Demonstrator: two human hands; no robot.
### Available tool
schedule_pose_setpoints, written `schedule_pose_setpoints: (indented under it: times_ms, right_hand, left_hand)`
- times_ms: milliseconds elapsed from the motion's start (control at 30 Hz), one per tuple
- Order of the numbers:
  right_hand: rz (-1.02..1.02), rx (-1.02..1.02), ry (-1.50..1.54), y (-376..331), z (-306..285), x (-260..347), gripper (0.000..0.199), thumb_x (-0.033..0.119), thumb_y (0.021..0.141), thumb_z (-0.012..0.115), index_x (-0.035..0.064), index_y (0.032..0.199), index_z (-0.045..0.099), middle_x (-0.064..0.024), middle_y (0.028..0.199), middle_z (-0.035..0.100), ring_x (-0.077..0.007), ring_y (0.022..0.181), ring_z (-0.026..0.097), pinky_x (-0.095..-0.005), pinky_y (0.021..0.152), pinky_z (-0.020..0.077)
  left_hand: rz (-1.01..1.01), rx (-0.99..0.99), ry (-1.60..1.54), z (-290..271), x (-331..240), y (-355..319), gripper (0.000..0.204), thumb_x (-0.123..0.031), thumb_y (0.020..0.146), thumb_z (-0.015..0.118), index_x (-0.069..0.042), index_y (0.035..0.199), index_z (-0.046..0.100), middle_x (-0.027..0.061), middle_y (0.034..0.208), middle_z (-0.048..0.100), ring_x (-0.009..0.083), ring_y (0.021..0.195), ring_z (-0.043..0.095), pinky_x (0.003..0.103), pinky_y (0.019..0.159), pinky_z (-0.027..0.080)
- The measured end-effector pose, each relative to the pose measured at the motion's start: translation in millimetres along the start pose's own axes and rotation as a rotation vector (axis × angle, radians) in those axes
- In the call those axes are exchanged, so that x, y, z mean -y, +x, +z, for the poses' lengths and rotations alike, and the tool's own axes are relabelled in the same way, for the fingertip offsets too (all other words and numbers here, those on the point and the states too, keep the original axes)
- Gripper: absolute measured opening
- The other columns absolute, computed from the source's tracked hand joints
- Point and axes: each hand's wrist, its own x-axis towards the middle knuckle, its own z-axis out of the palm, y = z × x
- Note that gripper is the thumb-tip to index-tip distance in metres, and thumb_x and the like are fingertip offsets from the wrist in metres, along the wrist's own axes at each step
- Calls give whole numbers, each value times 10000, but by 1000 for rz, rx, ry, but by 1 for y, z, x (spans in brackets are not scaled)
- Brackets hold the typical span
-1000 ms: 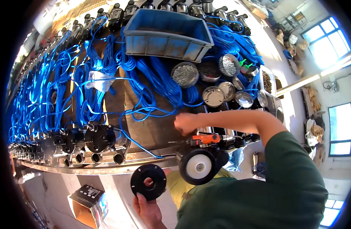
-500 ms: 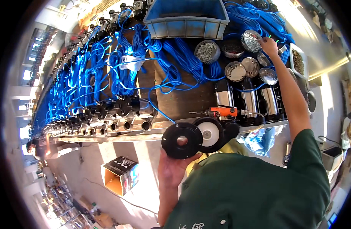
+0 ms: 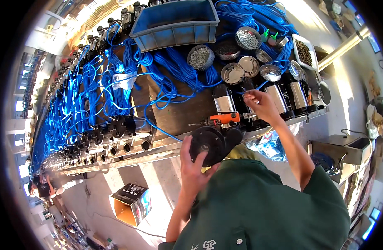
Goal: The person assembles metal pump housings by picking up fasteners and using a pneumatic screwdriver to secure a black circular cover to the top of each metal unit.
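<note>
My left hand (image 3: 193,168) is closed round a black round cover (image 3: 209,141), fingers on its rim and face. The cover sits over a black housing (image 3: 233,136) held upright against my front, with a blue cable running to it. My right hand (image 3: 262,107) hangs over the row of steel cylinders, its fingertips pinched; what they hold is too small to make out. Just left of that hand lies an orange air screwdriver (image 3: 224,119), its bit pointing left. Beyond are a bowl of small screws (image 3: 247,38) and another bowl of small metal parts (image 3: 200,57).
A blue-grey crate (image 3: 174,35) stands at the back of the bench. Coils of blue cable (image 3: 158,75) and rows of steel-and-black pumps fill the left. A white tray of brown parts (image 3: 305,52) is at right. An open carton (image 3: 131,204) sits on the floor.
My right hand has come back from the screw bowl toward me. The black cover has moved right, over the white disc in the housing, which is now hidden. The head view has shifted.
</note>
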Motion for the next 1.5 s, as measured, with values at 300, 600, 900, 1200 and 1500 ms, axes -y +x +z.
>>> schedule_pose_setpoints:
  times_ms: [300,600,900,1200,1500]
  right_hand:
    - [104,-66,11,-29,13,23,253,151,859,668,-55,1004,641,-99,845,690,-122,728,639,-260,705,506]
    - [66,-43,-43,-40,35,47,253,142,853,670,-41,1024,641,-114,854,696,-133,763,661,-258,666,515]
    - [79,-41,-37,-32,41,50,233,158,857,662,-18,1009,639,-90,834,683,-136,739,654,-280,673,512]
    - [152,-79,34,-20,52,51,237,228,824,671,0,885,657,-100,733,665,-198,654,644,-313,632,501]
    - [582,-157,976,-69,25,83,340,218,934,565,-27,1170,549,-116,1105,650,-177,925,621,-294,801,490]
  left_hand:
    - [30,133,-162,-9,14,22,756,-154,585,857,-74,1252,510,201,1387,399,408,1278,415,468,1030,395]
    - [99,302,-189,-21,31,36,705,-174,566,865,-110,1199,563,171,1384,416,409,1298,390,483,1046,370]
    - [28,136,-477,-21,44,61,544,-188,770,734,-43,1245,512,167,1372,432,337,1263,434,435,1030,366]
    - [-204,1170,-429,106,156,151,585,-485,804,689,16,1099,617,136,873,673,223,790,631,349,714,502]
    - [-15,852,-91,63,23,196,450,-491,834,650,-63,975,658,141,706,628,306,662,607,390,620,468]
